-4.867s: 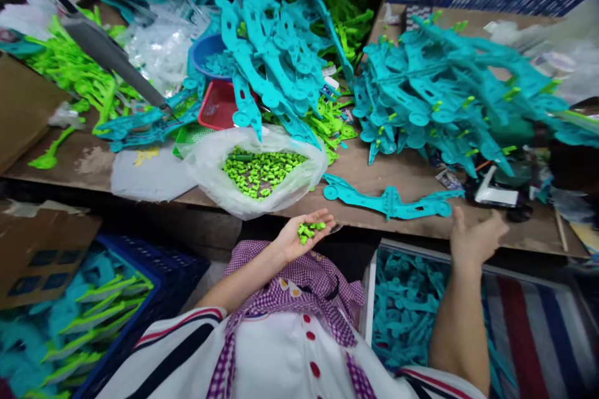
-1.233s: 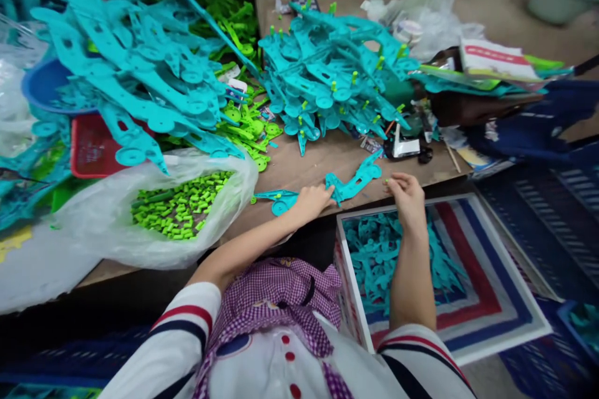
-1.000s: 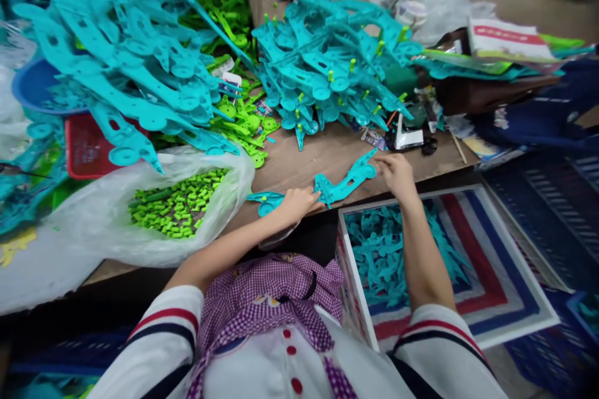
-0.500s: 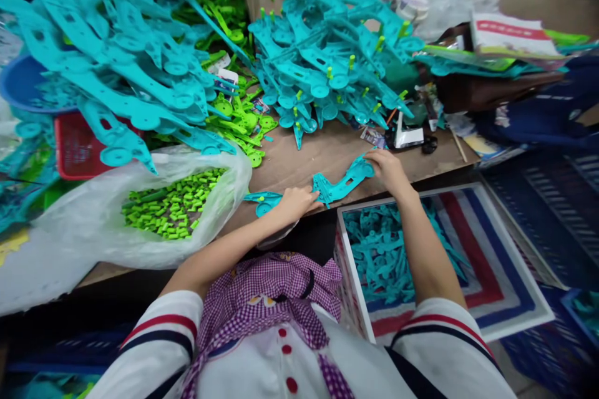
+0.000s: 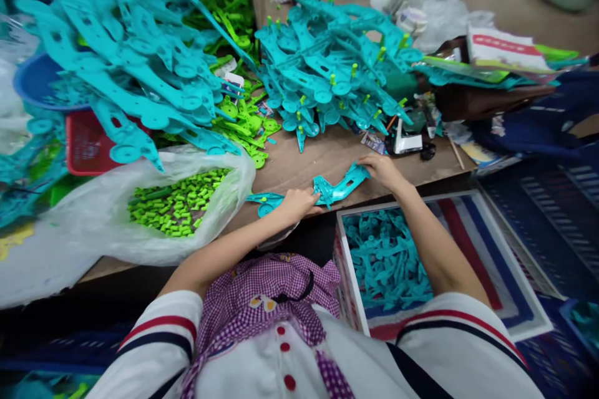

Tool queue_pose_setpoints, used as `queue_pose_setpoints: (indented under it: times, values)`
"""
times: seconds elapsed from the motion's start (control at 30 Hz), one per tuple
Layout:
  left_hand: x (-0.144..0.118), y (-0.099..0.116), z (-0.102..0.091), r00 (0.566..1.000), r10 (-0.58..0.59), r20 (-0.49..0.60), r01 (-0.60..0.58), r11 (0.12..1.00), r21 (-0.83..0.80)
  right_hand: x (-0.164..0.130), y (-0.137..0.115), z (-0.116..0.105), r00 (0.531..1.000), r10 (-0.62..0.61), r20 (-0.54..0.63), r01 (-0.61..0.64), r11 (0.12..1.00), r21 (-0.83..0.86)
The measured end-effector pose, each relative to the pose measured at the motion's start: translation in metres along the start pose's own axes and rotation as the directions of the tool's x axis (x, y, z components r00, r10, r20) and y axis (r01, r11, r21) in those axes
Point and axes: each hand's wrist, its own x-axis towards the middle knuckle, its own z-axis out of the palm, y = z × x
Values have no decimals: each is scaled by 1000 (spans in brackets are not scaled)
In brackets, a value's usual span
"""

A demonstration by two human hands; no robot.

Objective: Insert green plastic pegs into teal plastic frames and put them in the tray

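Table (image 5: pixel 322 156) runs across the view, mostly buried: big heap of teal plastic parts (image 5: pixel 131 75) at left, second teal heap w/ green pegs (image 5: pixel 327 68) at center-right, open plastic bag of green pegs (image 5: pixel 173 199) near the front edge at left. Only bare strip is the front-center wood, between bag and clutter at right. Below the edge on the right, a striped box (image 5: pixel 491 262) holds more teal parts.

Both forearms reach fwd over the table edge. Left hand (image 5: pixel 297 202) palm down, fingers curled, pressing the near end of a single teal part (image 5: pixel 339 184) flat on the bare strip. Right hand (image 5: pixel 384 169) fingers bent, pinching the part's far end. Part lies diagonal, just inside the front edge, apart from both heaps. Small black-and-white gadget (image 5: pixel 405 142) sits just beyond right hand.
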Motion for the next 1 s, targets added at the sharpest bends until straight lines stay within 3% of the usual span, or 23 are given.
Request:
queue_pose_setpoints:
  times: [0.17, 0.3, 0.37, 0.47, 0.53, 0.6, 0.63, 0.67, 0.73, 0.77, 0.8, 0.83, 0.87, 0.9, 0.93, 0.97, 1.0]
  values:
    - [-4, 1, 2, 999, 25, -35, -25, 1000, -10, -11, -13, -3, 994, 65, -90, -63, 998, 24]
    - [-15, -1, 5, 986, 105, -131, -116, 990, -82, -45, -57, -21, 987, 3, -159, 2, 999, 32]
    - [-24, 2, 0, 968, 173, -179, -204, 965, -168, -72, -86, -28, 997, -61, -55, 60, 998, -17]
    - [-38, 11, -24, 910, 289, -297, -377, 874, -305, -108, -119, -38, 987, -110, 116, 127, 981, -148]
    - [-51, 16, -49, 855, 316, -411, -469, 810, -353, -125, -129, -48, 994, -101, 49, 109, 975, -196]
    - [-68, 17, -78, 801, 247, -546, -500, 777, -383, -139, -131, -61, 993, -103, -65, 88, 976, -198]
    - [-79, 15, -92, 758, 160, -633, -501, 764, -406, -144, -130, -68, 988, -98, -118, 74, 979, -191]
    - [-91, 11, -103, 684, 33, -729, -505, 742, -441, -147, -129, -75, 980, -82, -179, 48, 981, -186]
    - [-116, 1, -119, 439, -325, -838, -579, 611, -541, -146, -129, -86, 939, -29, -343, -39, 981, -188]
    - [-128, -6, -123, 339, -512, -789, -647, 482, -591, -139, -132, -91, 902, 1, -433, -96, 976, -198]
    - [-138, -14, -123, 311, -671, -673, -712, 304, -632, -126, -136, -96, 855, 23, -518, -154, 965, -211]
    - [-147, -21, -120, 375, -773, -511, -746, 76, -662, -106, -141, -101, 812, 36, -583, -204, 953, -225]
    - [-155, -29, -115, 505, -800, -324, -721, -184, -668, -80, -148, -105, 781, 45, -623, -242, 941, -235]
    - [-161, -35, -107, 647, -751, -134, -638, -437, -634, -48, -156, -108, 764, 52, -643, -269, 931, -245]
    - [-167, -41, -97, 752, -658, 36, -532, -639, -556, -10, -163, -110, 773, 62, -631, -278, 928, -249]
    - [-173, -46, -86, 810, -562, 169, -447, -777, -443, 32, -171, -111, 776, 64, -628, -278, 928, -248]
    - [-180, -50, -75, 834, -484, 264, -397, -859, -322, 77, -179, -110, 785, 65, -616, -277, 926, -256]
